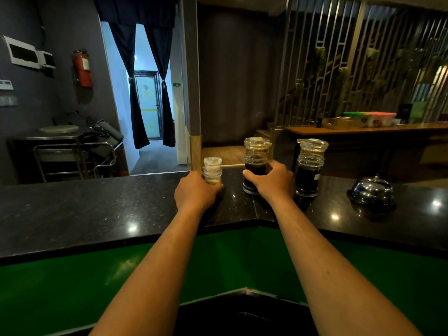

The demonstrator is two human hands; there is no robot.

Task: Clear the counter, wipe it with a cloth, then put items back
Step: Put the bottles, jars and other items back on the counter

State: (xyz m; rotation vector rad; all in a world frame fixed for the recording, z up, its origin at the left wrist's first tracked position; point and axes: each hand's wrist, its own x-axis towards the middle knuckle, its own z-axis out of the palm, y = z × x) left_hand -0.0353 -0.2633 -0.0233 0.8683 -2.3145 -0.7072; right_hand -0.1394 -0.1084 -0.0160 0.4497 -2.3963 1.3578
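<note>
I see both arms stretched out over the black counter (pixel 97 209), which bends at a corner straight ahead of me. My left hand (pixel 194 190) sits at about 11 o'clock from the middle of the view, its fingers curled round the lower part of a small jar (pixel 212 169) with pale contents and a clear lid; the jar stands upright on the counter near the far edge. My right hand (pixel 274 181), at about 1 o'clock, grips a taller dark jar (pixel 256 158), thumb on its left side and fingers wrapped round the right, low on the body. That jar is also upright, its base on the stone, its upper half clear and its lower half filled with dark liquid.

Just beside my right hand, at 2 o'clock, stands a second dark jar (pixel 310 166) of the same kind, upright and untouched, with a small label on its side. Farther out at 3 o'clock, well apart from the jars, a shiny bell (pixel 372 190) rests on the counter.

Below the counter edge the front panel is green. Beyond, at 10 o'clock, a red fire extinguisher (pixel 83 69) hangs on the grey wall, with a doorway and dark curtains (pixel 138 93) to its right.
</note>
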